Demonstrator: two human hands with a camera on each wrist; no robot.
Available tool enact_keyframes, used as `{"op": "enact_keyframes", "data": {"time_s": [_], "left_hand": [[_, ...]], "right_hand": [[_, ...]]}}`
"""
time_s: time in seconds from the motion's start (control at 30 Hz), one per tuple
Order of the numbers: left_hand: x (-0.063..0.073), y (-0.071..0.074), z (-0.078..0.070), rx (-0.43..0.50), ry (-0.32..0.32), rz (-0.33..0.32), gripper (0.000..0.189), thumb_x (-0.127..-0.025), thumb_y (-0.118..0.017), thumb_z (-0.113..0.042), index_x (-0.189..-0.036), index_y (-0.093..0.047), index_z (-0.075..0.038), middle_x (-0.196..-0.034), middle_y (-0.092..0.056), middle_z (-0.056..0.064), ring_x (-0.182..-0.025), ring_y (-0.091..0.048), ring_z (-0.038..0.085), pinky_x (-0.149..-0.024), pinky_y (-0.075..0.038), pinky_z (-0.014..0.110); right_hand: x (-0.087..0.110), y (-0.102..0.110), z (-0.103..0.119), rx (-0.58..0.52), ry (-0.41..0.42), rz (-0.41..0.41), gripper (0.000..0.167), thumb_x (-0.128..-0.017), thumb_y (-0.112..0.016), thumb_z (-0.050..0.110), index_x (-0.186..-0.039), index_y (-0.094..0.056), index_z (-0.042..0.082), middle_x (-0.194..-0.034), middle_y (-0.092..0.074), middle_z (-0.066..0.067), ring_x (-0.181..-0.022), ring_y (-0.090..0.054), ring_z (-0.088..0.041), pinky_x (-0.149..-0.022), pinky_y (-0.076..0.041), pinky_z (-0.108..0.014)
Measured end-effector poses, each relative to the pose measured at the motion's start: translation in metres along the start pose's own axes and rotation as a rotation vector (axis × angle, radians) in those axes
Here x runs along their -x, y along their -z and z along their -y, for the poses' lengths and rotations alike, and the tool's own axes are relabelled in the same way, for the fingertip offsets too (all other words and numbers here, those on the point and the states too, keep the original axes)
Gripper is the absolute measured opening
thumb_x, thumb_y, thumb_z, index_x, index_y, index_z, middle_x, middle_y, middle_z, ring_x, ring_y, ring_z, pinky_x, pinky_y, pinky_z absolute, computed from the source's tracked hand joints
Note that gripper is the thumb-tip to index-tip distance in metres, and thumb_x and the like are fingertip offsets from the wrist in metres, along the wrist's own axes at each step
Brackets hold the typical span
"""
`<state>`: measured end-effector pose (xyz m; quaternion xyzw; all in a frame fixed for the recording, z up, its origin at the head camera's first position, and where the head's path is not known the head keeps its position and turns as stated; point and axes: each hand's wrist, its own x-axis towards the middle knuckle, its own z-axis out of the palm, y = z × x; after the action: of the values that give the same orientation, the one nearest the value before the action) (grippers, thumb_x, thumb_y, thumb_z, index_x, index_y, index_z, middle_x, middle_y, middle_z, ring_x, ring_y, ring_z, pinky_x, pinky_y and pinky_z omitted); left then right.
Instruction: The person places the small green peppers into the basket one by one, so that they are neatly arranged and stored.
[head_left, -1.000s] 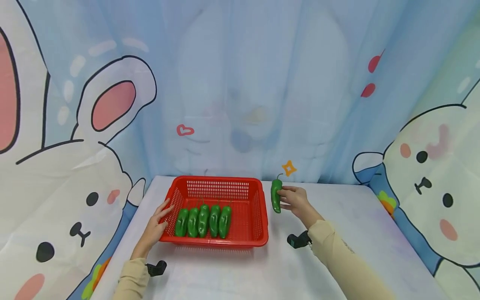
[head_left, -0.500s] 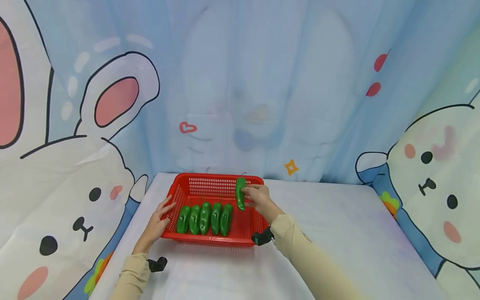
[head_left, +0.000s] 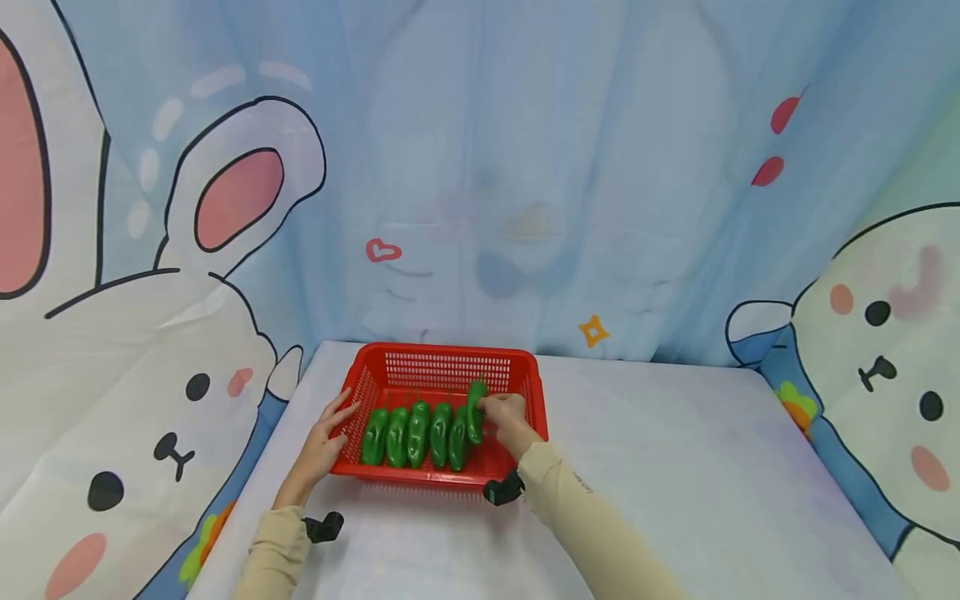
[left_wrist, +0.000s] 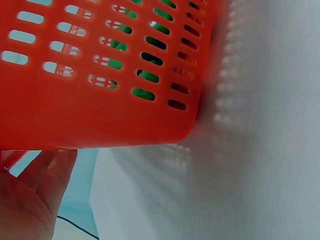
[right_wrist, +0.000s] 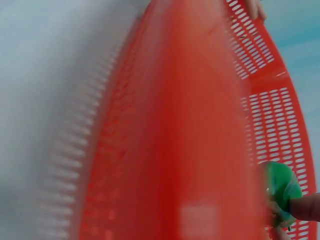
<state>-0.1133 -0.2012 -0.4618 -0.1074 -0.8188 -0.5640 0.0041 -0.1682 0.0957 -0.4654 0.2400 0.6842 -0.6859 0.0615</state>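
Note:
My right hand (head_left: 506, 419) pinches a green chili pepper (head_left: 475, 412) between thumb and fingers, inside the red plastic basket (head_left: 442, 482). This pepper stands stem away from me, overlapping the right end of a row of several green peppers (head_left: 418, 433) on the basket floor. In the right wrist view, the held pepper (right_wrist: 281, 187) shows beside the fingers, partly hidden by the blurred near wall. My left hand (head_left: 318, 454) rests at the basket's left rim, its fingers spread and fairly straight. In the left wrist view, part of the left hand (left_wrist: 37, 195) shows below the rim.
The basket stands on a white-covered table (head_left: 660, 467), near its back edge. A blue curtain (head_left: 480, 167) printed with cartoon rabbits closes off the back and sides. Black wrist cameras (head_left: 324, 527) are strapped below both hands.
My right hand has carried the green chili pepper leftward from beyond the basket's right side and lowered it toward the right end of the row. My left hand stays at the left rim.

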Motion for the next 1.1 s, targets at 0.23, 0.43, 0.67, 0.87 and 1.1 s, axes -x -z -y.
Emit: {"op": "enact_keyframes", "data": {"time_s": [0.23,0.43,0.67,0.87,1.1], "left_hand": [[-0.006,-0.004,0.032,-0.019,-0.034,-0.026,0.059,-0.082,-0.042,0.02,-0.141,-0.045,0.011,-0.161,-0.021,0.018,-0.148,-0.009,0.041,-0.112,-0.017,0.062],[0.003,-0.004,0.011,0.0,-0.061,-0.02,0.059,-0.08,-0.041,0.022,-0.139,-0.044,0.016,-0.159,-0.021,0.024,-0.147,-0.01,0.045,-0.111,-0.016,0.064],[0.006,-0.002,0.006,-0.001,-0.051,-0.01,0.057,-0.082,-0.041,0.022,-0.139,-0.043,0.017,-0.159,-0.02,0.025,-0.147,-0.009,0.045,-0.111,-0.015,0.065],[0.0,-0.003,0.033,-0.038,-0.056,-0.025,0.06,-0.082,-0.043,0.02,-0.141,-0.046,0.011,-0.161,-0.022,0.017,-0.148,-0.011,0.04,-0.112,-0.017,0.062],[-0.003,-0.008,0.036,-0.166,-0.099,-0.029,0.059,-0.081,-0.046,0.016,-0.14,-0.047,0.011,-0.159,-0.026,0.019,-0.145,-0.019,0.044,-0.108,-0.024,0.065]], "right_hand": [[-0.001,0.001,-0.017,0.041,-0.029,-0.084,0.007,-0.081,-0.06,-0.007,-0.08,-0.057,-0.001,-0.083,-0.059,-0.013,-0.075,-0.059,-0.025,-0.071,-0.055,-0.045],[0.0,0.002,-0.024,0.068,-0.012,-0.099,0.017,-0.078,-0.058,-0.01,-0.068,-0.054,0.003,-0.069,-0.052,-0.007,-0.064,-0.052,-0.019,-0.058,-0.049,-0.034],[0.005,0.0,-0.028,0.136,0.086,-0.138,0.036,-0.074,-0.051,-0.012,-0.052,-0.036,0.013,-0.051,-0.031,0.001,-0.047,-0.033,-0.015,-0.043,-0.032,-0.028],[0.01,-0.001,-0.028,0.295,0.154,-0.16,0.038,-0.073,-0.052,-0.005,-0.052,-0.028,0.016,-0.051,-0.019,0.004,-0.048,-0.022,-0.015,-0.043,-0.024,-0.028],[0.008,0.002,-0.027,0.463,0.143,-0.171,0.02,-0.075,-0.059,0.004,-0.064,-0.042,0.008,-0.059,-0.039,-0.003,-0.056,-0.04,-0.019,-0.049,-0.036,-0.029]]}}
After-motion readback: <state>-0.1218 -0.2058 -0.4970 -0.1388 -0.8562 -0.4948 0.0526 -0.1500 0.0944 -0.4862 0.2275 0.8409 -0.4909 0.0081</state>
